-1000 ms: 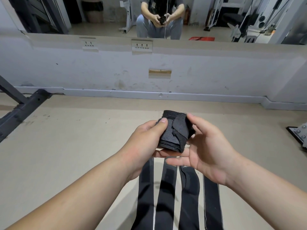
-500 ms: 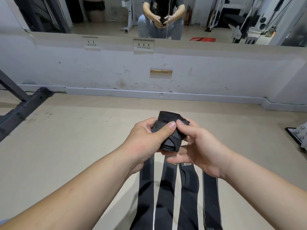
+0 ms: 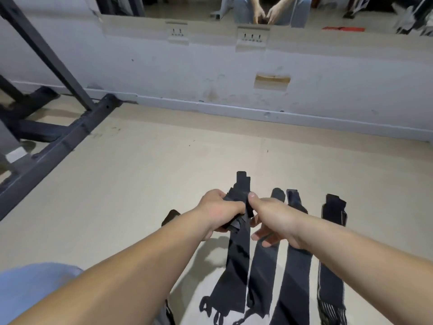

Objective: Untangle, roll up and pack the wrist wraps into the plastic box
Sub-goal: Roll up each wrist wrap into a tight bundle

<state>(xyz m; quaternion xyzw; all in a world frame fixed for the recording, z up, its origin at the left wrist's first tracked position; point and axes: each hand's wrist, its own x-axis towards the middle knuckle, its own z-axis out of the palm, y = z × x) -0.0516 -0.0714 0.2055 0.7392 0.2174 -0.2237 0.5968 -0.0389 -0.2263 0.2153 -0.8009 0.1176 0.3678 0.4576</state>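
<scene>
Left hand grips rolled wrap, right hand pinches it; beige floor (mirror above wall).

Rolled wrap between left hand and right hand, above flat wraps side by side on floor.

We see through one wide-angle camera worn on our head, pitched forward and down along both forearms. It sits close: our left hand and right hand meet on a black wrist wrap just below centre. Beyond them the view runs across the beige floor to a white wall, with a strip of mirror at the top edge facing back at us.
</scene>
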